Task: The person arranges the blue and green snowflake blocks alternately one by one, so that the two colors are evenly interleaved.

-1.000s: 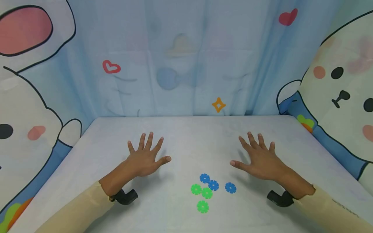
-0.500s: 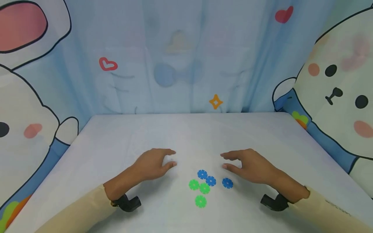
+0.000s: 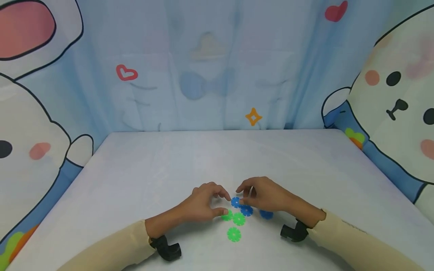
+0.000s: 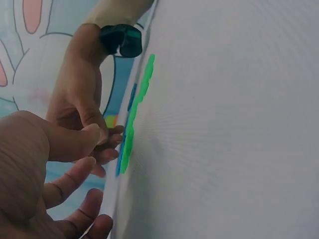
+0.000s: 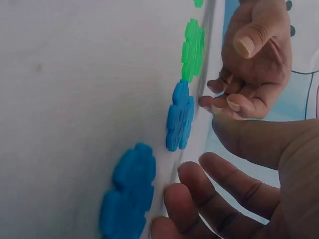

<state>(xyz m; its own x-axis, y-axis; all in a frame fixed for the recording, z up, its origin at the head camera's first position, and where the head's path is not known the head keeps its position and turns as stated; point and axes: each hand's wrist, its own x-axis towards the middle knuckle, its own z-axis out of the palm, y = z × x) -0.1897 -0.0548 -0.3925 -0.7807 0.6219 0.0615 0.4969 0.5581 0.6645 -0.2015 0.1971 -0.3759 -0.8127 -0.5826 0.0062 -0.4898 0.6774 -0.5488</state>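
Several flat flower-shaped plastic discs lie on the white table. Three are blue: a far blue disc (image 3: 235,202), a middle blue disc (image 3: 246,211) and a right blue disc (image 3: 266,215), partly hidden by the right hand. Three are green: a left green disc (image 3: 228,216), a middle green disc (image 3: 239,219) and a near green disc (image 3: 234,234). My left hand (image 3: 207,203) has its thumb tip over the left green disc, fingers loosely bent. My right hand (image 3: 266,194) hovers over the blue discs, thumb near the far one. Both wrist views show thumb and fingers apart, nothing held.
A white table (image 3: 162,158) spreads beneath both hands. Behind it hangs a light blue curtain (image 3: 210,75) with cartoon animals at the sides. Black wrist cameras sit below the left wrist (image 3: 167,249) and the right wrist (image 3: 294,231).
Both hands first drew their spread fingers together, then moved inward to the discs. The discs lie in the same arrangement; the hands now partly cover some of them.
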